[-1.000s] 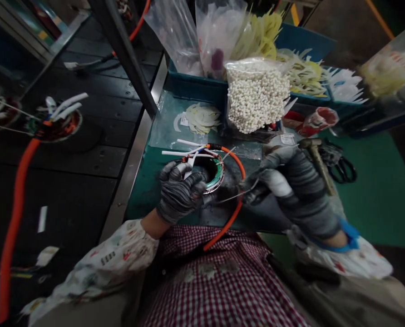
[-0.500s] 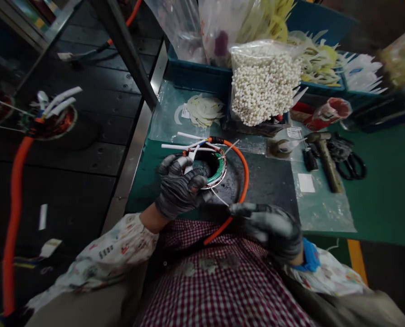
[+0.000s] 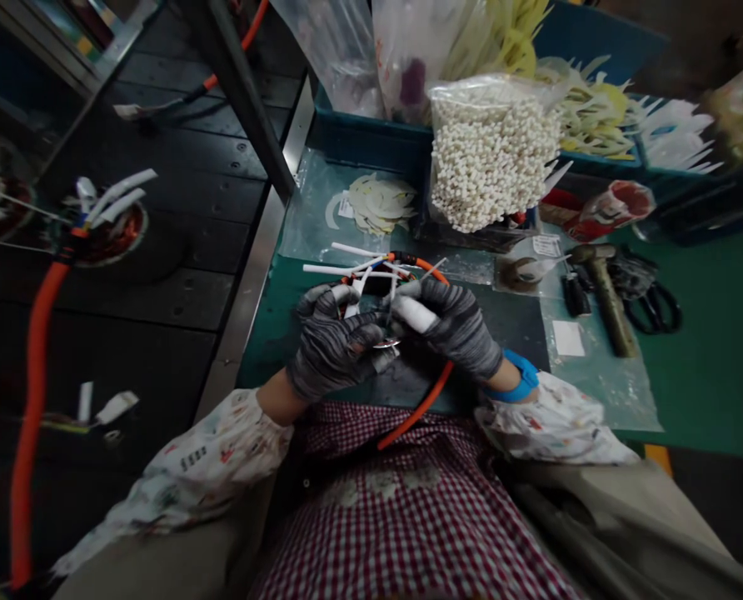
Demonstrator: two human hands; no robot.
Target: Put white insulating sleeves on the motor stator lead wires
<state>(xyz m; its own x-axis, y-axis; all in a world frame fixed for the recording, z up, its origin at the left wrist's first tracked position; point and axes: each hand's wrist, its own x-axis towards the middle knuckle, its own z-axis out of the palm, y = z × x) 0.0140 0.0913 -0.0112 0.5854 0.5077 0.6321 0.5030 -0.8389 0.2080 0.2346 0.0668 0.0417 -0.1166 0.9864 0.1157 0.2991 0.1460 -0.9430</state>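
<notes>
While we read the bench from left to right, we first meet a second round copper-wound stator (image 3: 110,236) lying on the dark slatted surface, its white sleeved leads fanning upward and a thick orange cable (image 3: 31,392) running from it toward us. Next comes our left hand (image 3: 332,346), in a grey knit glove, curled closed around the near rim of the round green-and-copper motor stator (image 3: 389,327) that sits on the green bench mat (image 3: 709,350) just in front of the checked apron. White sleeved lead wires (image 3: 346,268) stick out from the stator's far side, and its own orange cable (image 3: 420,408) loops round the right and back toward the apron. Our right hand (image 3: 456,329), gloved likewise, rests on the stator's right side, its fingers pressed together in a pinch; what they pinch is too small to tell, perhaps a thin lead or lacing cord. Behind stands a clear plastic bag of small white pieces (image 3: 493,150) before a blue bin (image 3: 371,142). Further right lie a brass-headed hammer (image 3: 602,287) and black-handled scissors (image 3: 655,304), both untouched. We judge the work to be midway: the leads are already sleeved, yet they stand loose and unbundled, so dressing or tying them remains.
</notes>
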